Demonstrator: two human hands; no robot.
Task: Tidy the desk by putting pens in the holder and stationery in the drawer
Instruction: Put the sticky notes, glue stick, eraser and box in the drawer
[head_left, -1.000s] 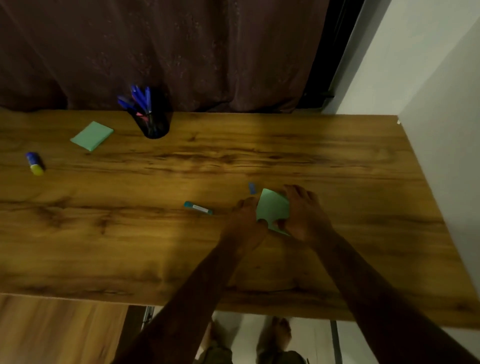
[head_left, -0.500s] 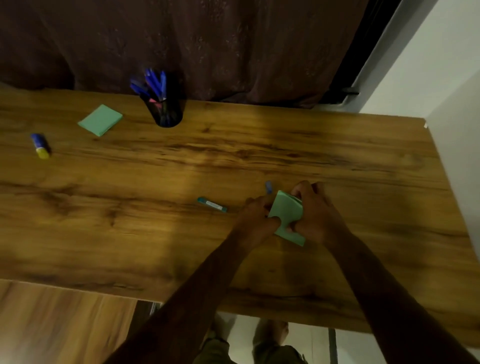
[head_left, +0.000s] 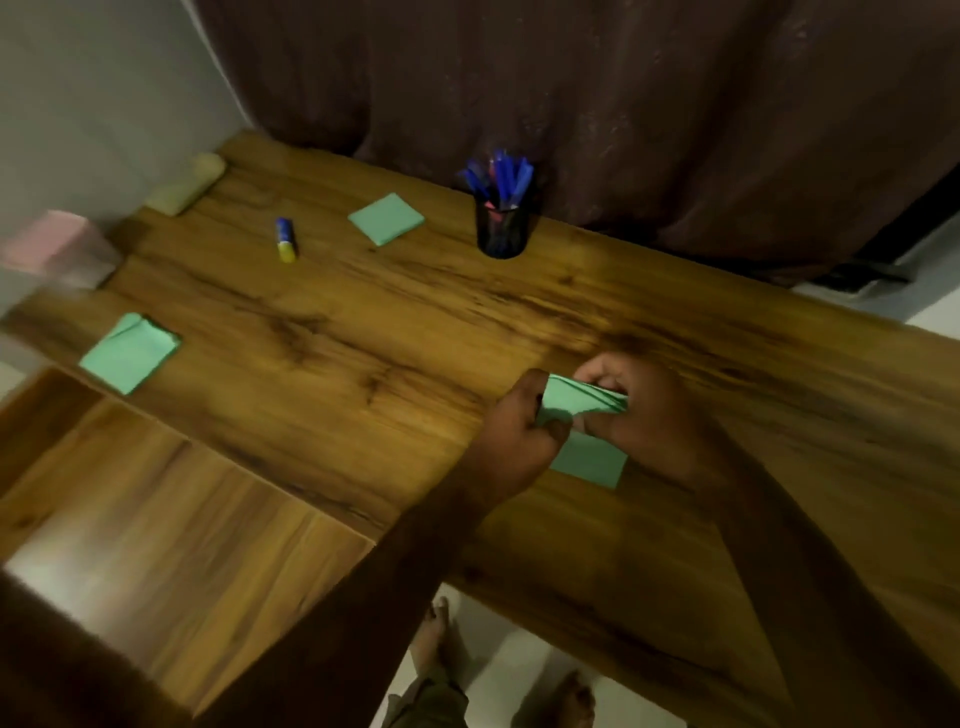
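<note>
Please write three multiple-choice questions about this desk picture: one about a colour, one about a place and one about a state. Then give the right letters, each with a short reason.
1. What colour are the pens in the black mesh pen holder?
A. red
B. blue
C. green

2. Where does the blue and yellow glue stick lie?
A. inside the holder
B. on the wooden desk, left of the holder
C. on the floor

3. What are the left hand and right hand doing?
A. together holding a bent green paper pad
B. resting flat
C. holding a pen

Answers:
1 B, their tops show blue.
2 B, it lies on bare wood.
3 A, fingers of both hands curl round the pad.
</note>
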